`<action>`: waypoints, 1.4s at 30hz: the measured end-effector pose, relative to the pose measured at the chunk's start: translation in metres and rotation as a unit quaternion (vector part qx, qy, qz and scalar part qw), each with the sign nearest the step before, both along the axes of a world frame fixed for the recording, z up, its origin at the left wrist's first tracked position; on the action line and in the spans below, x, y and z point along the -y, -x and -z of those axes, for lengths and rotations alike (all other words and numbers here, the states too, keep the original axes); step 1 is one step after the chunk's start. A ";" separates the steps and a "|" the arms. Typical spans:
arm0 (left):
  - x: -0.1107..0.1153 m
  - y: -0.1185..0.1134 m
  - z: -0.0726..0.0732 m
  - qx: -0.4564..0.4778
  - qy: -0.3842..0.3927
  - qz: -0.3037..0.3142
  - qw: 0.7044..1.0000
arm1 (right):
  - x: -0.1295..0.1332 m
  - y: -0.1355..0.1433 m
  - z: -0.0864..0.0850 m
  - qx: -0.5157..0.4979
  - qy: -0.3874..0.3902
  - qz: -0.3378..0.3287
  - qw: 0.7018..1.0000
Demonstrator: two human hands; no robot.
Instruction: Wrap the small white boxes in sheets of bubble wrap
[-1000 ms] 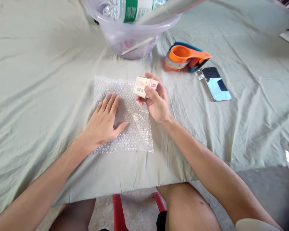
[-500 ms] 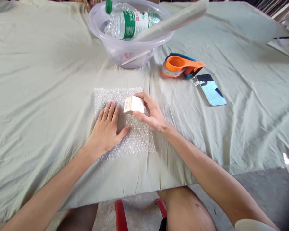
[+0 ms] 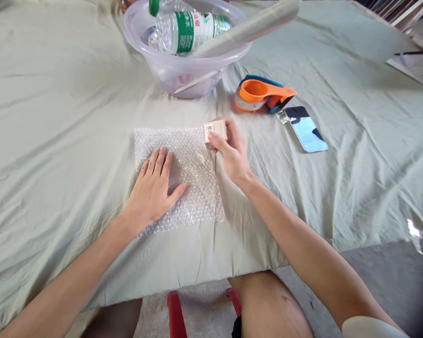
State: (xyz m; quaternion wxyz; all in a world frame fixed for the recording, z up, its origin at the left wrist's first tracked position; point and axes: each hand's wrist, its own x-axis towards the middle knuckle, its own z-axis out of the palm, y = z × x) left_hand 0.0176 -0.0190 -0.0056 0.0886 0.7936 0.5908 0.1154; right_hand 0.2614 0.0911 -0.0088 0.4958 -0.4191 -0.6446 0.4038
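Note:
A sheet of bubble wrap (image 3: 197, 188) lies flat on the cloth-covered table (image 3: 74, 108). My left hand (image 3: 153, 185) rests palm down on its left part, fingers spread, holding nothing. At the sheet's upper right corner, my right hand (image 3: 232, 150) grips a small pale box (image 3: 218, 129) between thumb and fingers. A label with a barcode shows on the box's left part. Whether the box touches the sheet, I cannot tell.
A clear purple basin (image 3: 186, 65) with plastic bottles (image 3: 193, 30) and a long roll (image 3: 261, 28) stands at the back. An orange tape dispenser (image 3: 264, 91) and a phone (image 3: 308, 131) lie to the right of it.
My right hand has moved the box right and slightly away from me, from above the bubble wrap to its upper right corner, and turned it. My left hand stays on the sheet.

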 end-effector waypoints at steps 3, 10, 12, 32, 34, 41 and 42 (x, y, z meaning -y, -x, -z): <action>0.001 -0.001 0.001 -0.004 -0.004 -0.001 1.000 | -0.010 -0.019 0.000 0.182 -0.118 0.131 0.967; 0.002 0.000 0.001 -0.007 -0.007 0.003 1.000 | -0.026 -0.057 0.005 0.330 -0.186 0.198 0.904; 0.003 0.000 0.001 -0.006 -0.012 0.005 1.000 | -0.030 -0.062 0.013 0.350 -0.169 0.182 0.903; 0.003 -0.003 0.006 0.016 -0.033 -0.007 0.999 | -0.011 -0.037 -0.008 0.413 -0.152 0.187 0.878; 0.003 -0.003 0.007 0.021 -0.037 -0.007 0.999 | -0.004 -0.029 -0.014 0.390 -0.215 0.088 0.891; 0.002 -0.006 0.000 0.022 -0.002 -0.018 1.000 | 0.009 -0.007 -0.003 0.461 -0.143 -0.172 0.859; 0.001 -0.004 -0.003 0.035 0.007 -0.022 0.999 | 0.009 -0.007 -0.002 0.471 -0.131 -0.174 0.855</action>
